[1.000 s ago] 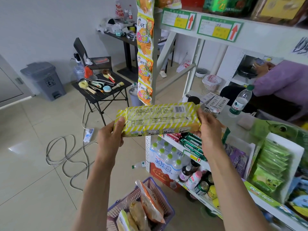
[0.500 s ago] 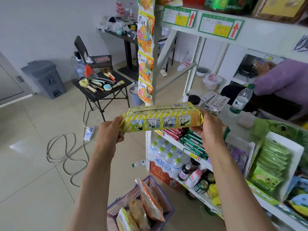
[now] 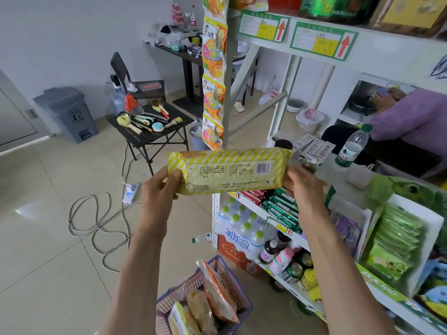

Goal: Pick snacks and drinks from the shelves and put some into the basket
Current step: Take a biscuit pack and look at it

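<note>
A long yellow striped snack pack (image 3: 229, 171) is held level at chest height, its barcode side facing me. My left hand (image 3: 158, 189) grips its left end, thumb over the front. My right hand (image 3: 306, 187) holds the right end, its fingers behind the wrapper. Below, on the floor, stands a purple basket (image 3: 239, 291) with several snack bags in it. White shelves (image 3: 278, 218) on the right carry green snack bars, bottled drinks and cans.
A strip of orange snack bags (image 3: 214, 76) hangs from the shelf post. A black folding table (image 3: 150, 134) with utensils, a grey bin (image 3: 66, 112) and a loose cable (image 3: 96, 221) lie on the left floor. A person in purple (image 3: 411, 117) sits behind the shelves.
The pack has been rotated in both hands: the barcode side showed, then the narrow edge with pictures, and now the barcode side faces me again. Both hands stay at its ends.
</note>
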